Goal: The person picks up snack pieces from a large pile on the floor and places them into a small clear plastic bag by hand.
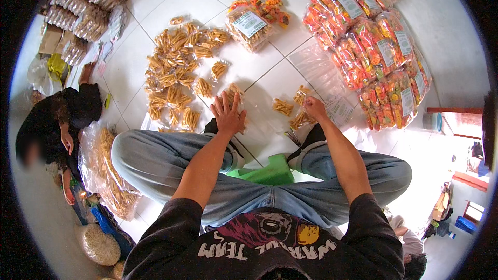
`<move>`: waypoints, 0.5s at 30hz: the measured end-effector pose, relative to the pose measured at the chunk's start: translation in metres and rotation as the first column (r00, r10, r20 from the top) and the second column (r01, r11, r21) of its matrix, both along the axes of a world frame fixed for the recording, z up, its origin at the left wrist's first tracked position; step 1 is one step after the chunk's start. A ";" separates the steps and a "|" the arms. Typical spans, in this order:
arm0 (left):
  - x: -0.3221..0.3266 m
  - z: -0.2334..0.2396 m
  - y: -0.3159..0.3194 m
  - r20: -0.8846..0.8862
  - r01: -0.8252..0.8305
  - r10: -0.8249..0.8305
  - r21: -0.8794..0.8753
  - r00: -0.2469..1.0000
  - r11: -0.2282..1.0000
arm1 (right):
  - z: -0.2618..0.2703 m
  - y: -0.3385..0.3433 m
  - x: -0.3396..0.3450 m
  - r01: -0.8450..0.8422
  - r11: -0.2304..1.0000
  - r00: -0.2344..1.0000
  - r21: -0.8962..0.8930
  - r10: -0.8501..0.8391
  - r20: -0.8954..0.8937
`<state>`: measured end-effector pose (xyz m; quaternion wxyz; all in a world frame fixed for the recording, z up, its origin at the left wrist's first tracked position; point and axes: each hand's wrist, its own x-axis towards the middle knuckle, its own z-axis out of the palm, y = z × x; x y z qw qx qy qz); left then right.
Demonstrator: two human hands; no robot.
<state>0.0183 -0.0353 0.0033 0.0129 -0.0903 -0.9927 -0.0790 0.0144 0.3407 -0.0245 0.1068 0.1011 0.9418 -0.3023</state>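
Note:
My left hand lies with spread fingers on a clear plastic bag of brown stick snacks, mostly hidden under it. My right hand has curled fingers among three small packets of stick snacks; whether it pinches one is unclear. One packet lies just beyond its fingers, another packet below them, and a third packet to the left. A loose pile of similar packets spreads over the floor at the left. Two single packets, one farther and one nearer, lie between the pile and my left hand.
A filled labelled bag stands ahead beside orange snack packets. Stacked labelled bags of orange snacks are at right, near flat clear bags. A green plastic stool is beneath my legs. A person sits left beside a large snack bag.

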 end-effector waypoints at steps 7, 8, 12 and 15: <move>0.001 -0.004 -0.001 -0.004 -0.006 0.006 -0.020 1.000 1.000 | 0.007 -0.004 0.003 0.164 0.980 0.983 -0.117 -0.172 -0.061; 0.001 -0.005 -0.003 -0.011 -0.005 0.004 -0.023 1.000 1.000 | 0.012 -0.003 0.003 0.138 0.979 0.986 -0.148 -0.150 -0.078; 0.002 -0.008 -0.005 -0.038 -0.004 0.004 -0.009 0.999 1.000 | 0.027 0.011 -0.003 0.120 0.986 0.993 -0.116 -0.121 -0.008; 0.004 -0.009 -0.011 -0.034 -0.014 0.013 -0.031 0.999 0.999 | 0.031 0.017 -0.007 0.289 0.928 0.953 -0.237 -0.254 0.167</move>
